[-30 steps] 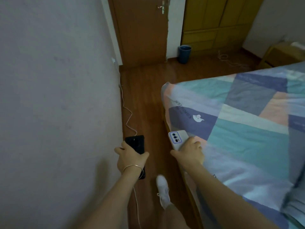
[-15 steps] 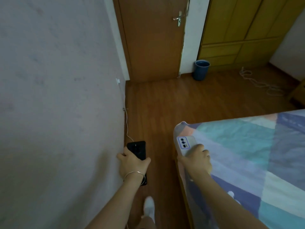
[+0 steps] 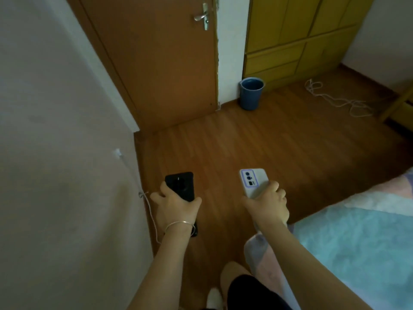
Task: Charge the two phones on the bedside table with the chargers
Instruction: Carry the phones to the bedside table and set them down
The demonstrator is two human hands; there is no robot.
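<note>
My left hand grips a black phone, its back facing up, held out over the wooden floor close to the left wall. My right hand holds a white phone with a purple-edged camera block, also back up. A white charger plug sits in the left wall, and its white cable hangs down along the wall just left of my left hand. A second white cable lies coiled on the floor at the far right.
A brown door stands ahead, with a blue bin beside it and a yellow wardrobe to its right. The bed with a patchwork cover fills the lower right. My leg and white shoe are below.
I have walked forward along the wall past the bed's corner. Both hands keep their phones, and the wall plug and door have come nearer.
</note>
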